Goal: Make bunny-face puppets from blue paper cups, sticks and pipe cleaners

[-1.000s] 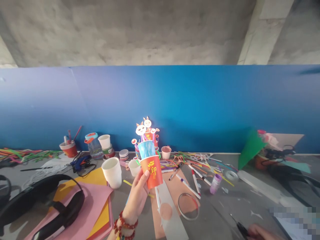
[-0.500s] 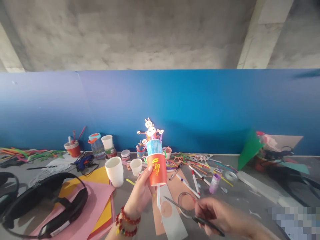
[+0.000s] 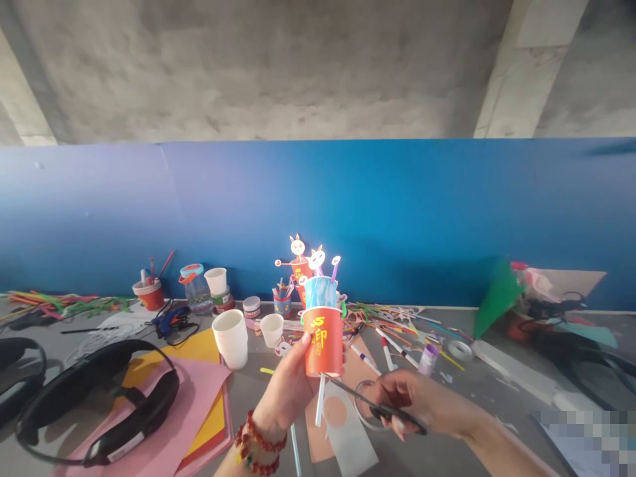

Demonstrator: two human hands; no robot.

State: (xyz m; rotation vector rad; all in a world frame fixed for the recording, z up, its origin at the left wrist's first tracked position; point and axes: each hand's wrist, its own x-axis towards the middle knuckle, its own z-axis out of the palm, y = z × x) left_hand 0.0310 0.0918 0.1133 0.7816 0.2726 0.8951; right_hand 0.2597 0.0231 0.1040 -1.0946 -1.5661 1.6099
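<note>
My left hand (image 3: 293, 381) is wrapped round a red paper cup (image 3: 325, 341) with yellow lettering. A blue-painted paper cup (image 3: 320, 293) is nested in its top, with a white paper animal head (image 3: 317, 258) above. A pale drinking straw (image 3: 319, 401) sticks out under the red cup. In my right hand (image 3: 405, 401) are dark-handled scissors (image 3: 368, 401), their blades pointing left and reaching the straw close beneath the cup's base. Whether the blades are apart I cannot tell. Behind stands another red cup figure with a rabbit head (image 3: 297, 247).
White paper cups (image 3: 231, 339) stand left of my hands. A black headset (image 3: 144, 421) lies on pink and yellow paper (image 3: 209, 384). Markers (image 3: 386, 351), a purple glue stick (image 3: 427, 360) and a tape roll (image 3: 460, 350) lie to the right. Cut paper (image 3: 352, 437) lies below.
My left hand has shifted the cup figure slightly right. The scissors have moved up and in, so their tips now meet the straw just under the cup. The straw now tilts.
</note>
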